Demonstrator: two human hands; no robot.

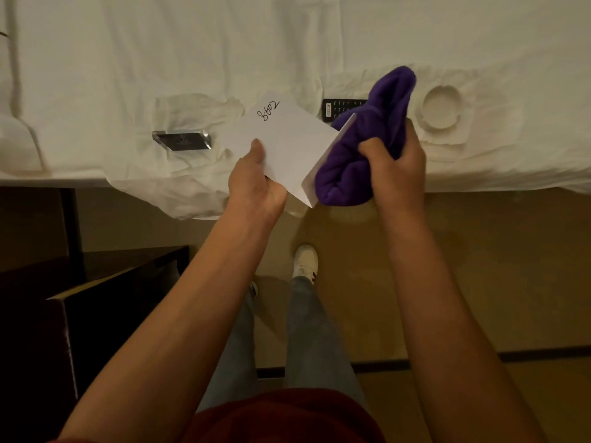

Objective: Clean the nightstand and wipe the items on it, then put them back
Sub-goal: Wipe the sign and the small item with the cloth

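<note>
A white bed (287,43) fills the top of the frame. In the middle, the left hand (256,180) pinches a folded white card (287,145). The right hand (393,167) squeezes a purple cloth (367,139) against the card's right flap, closest to it. The dark nightstand (96,298) sits lower left.

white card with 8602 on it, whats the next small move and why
Probably draw the purple cloth along the white card: the right hand already presses the cloth against its edge while the left hand steadies its corner above the bed.
</note>
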